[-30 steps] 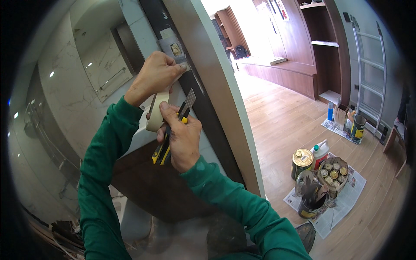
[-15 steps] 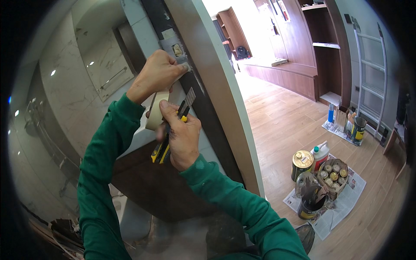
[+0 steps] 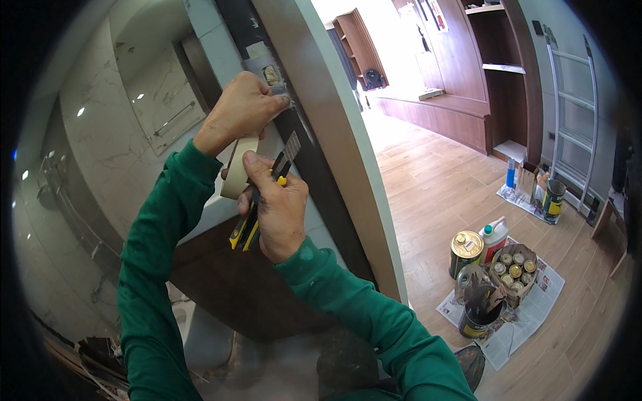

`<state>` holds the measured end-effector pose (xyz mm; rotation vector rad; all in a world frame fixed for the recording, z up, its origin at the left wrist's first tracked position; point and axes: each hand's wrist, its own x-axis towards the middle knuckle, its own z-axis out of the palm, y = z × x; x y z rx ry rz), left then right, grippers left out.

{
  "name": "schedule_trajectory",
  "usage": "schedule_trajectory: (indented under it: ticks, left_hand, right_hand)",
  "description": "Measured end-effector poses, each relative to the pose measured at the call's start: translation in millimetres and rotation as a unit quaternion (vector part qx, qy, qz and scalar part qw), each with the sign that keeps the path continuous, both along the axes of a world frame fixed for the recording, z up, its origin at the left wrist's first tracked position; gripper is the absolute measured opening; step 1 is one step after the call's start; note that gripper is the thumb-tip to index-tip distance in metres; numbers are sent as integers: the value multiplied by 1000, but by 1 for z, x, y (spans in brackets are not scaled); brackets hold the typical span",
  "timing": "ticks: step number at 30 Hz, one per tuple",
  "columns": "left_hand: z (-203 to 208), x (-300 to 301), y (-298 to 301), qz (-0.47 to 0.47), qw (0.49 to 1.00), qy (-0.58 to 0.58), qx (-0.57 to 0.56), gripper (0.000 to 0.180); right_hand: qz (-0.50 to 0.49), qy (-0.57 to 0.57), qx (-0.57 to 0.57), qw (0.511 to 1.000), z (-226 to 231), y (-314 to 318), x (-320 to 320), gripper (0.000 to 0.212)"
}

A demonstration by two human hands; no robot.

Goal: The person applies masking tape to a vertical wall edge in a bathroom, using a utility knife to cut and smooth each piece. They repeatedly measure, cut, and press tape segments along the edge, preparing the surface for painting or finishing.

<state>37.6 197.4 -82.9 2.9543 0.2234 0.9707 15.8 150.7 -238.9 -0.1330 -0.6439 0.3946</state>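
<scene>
My right hand (image 3: 281, 214) grips a yellow-and-black snap-off utility knife (image 3: 246, 227), its blade pointing up and out. With the thumb of that hand pressed on it, a roll of pale masking tape (image 3: 239, 170) is held there as well. Just above the roll, my left hand (image 3: 244, 107) is closed in a pinch against the dark door frame (image 3: 311, 150); what its fingertips hold is hidden. Right by those fingertips, a recessed metal latch plate (image 3: 271, 75) in the frame has pale tape round it.
Beyond the opening, paint cans (image 3: 466, 247), a white jug and a box of small tins stand on newspaper (image 3: 528, 327). A metal ladder (image 3: 575, 113) leans at the far right. Left of me are a mirror (image 3: 160, 100) and a dark vanity front (image 3: 247, 294).
The roll of masking tape and the knife have shifted slightly left with my right hand. My left hand stays at the frame, its fingers moved only a little.
</scene>
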Motion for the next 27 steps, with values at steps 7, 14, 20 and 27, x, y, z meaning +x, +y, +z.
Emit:
schedule_trajectory:
  ticks: [7,14,20,27]
  left_hand:
    - [0,-3,2,1,1000,4,-11,39]
    - [1,-1,9,-23,999,14,20,43]
    - [1,3,13,-43,999,21,3,43]
    - [7,0,24,-52,997,57,-10,29]
  right_hand:
    - [5,-12,-17,1000,-2,-1,0,32]
    - [4,-7,-18,1000,-2,0,0,32]
    - [-3,-6,-22,1000,-4,-3,0,31]
    - [9,-15,-16,1000,-2,-2,0,31]
